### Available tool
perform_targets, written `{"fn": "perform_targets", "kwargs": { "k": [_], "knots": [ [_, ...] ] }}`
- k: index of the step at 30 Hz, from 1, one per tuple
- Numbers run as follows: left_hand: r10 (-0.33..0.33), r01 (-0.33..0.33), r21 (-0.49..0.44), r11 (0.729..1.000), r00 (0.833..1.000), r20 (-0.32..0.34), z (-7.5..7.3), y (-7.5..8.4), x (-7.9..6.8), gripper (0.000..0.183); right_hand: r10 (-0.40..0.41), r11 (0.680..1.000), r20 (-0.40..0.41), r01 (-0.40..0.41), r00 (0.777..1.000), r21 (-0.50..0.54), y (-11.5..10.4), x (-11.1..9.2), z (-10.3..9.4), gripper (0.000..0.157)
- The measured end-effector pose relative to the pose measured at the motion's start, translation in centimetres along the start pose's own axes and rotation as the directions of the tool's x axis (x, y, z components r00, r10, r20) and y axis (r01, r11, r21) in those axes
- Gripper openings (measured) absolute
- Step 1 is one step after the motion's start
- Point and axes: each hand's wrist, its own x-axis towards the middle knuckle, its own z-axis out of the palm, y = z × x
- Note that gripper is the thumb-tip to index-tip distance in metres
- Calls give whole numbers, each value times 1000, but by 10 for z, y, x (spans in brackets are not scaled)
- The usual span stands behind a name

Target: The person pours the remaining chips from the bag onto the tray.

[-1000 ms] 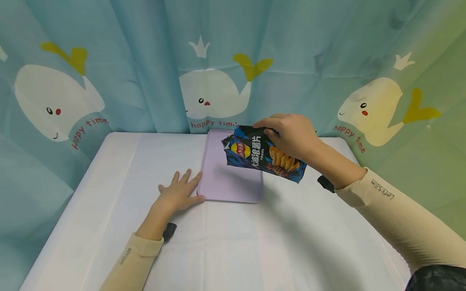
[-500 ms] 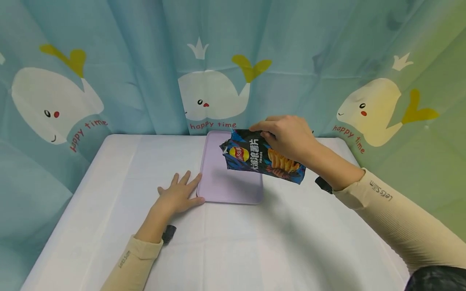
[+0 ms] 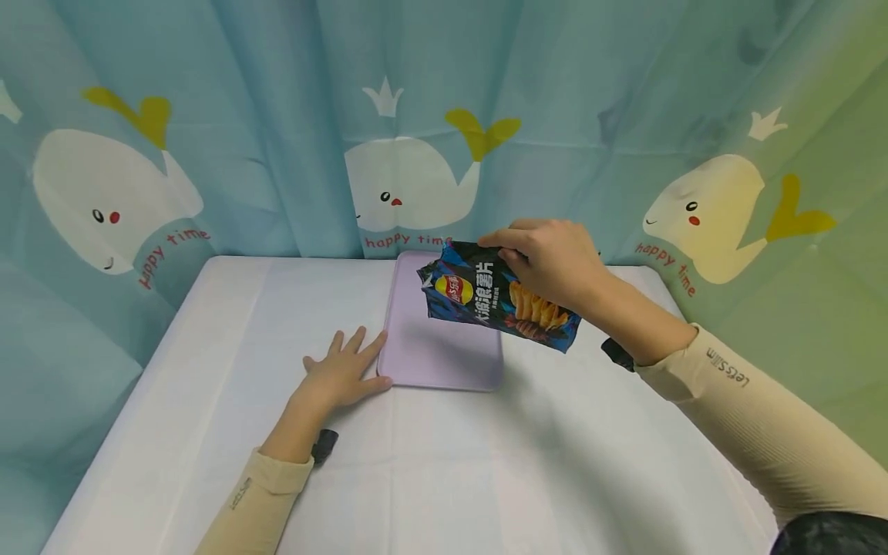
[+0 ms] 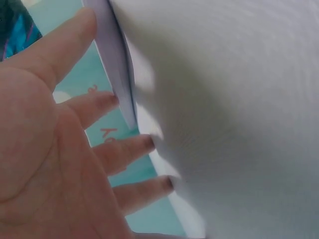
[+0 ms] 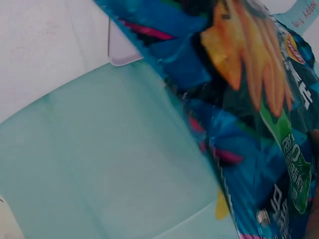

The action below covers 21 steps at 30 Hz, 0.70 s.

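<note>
A dark blue and black bag of potato chips hangs tilted above the lilac tray, its crumpled left end higher than its right. My right hand pinches the bag along its upper edge, thumb and fingers on either side. In the right wrist view the chip bag fills the right part and most of the hand is hidden. My left hand lies with fingers spread at the tray's left edge, its thumb and index fingertip touching the rim. The left wrist view shows that hand's straight fingers beside the tray's side.
A white cloth covers the table. Behind it hangs a blue-green curtain printed with whales. A black object is at the lower right corner, its kind unclear. Shadows of the right arm and bag fall over the tray and cloth.
</note>
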Motion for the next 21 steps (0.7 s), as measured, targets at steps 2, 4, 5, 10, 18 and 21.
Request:
{"fn": "perform_targets", "kwargs": {
  "k": [2,4,5,10,18,21],
  "knots": [
    [2,-2,0,1000,1000,2,-1,0,1,84,-10,1000,-11,10,1000,-4,1,0,1,30],
    [1,-1,1,1000,1000,2,-2,1,1,84,-14,1000,-16,14,1000,-11,1,1,1,31],
    [-1,1,2,1000,1000,1,-2,1,2,84,-16,1000,-18,16,1000,-13,2,1,1,31],
    [-8,8,6,1000,1000,3,-4,2,4,85,-56,998,-18,56,998,-26,2,3,2,31],
    [-21,21,1,1000,999,27,-2,2,3,86,-92,995,-36,91,995,-31,5,6,1,31],
    [-19,19,-1,1000,999,34,-1,3,2,87,-101,994,-9,100,995,-39,5,6,1,32]
  ]
}}
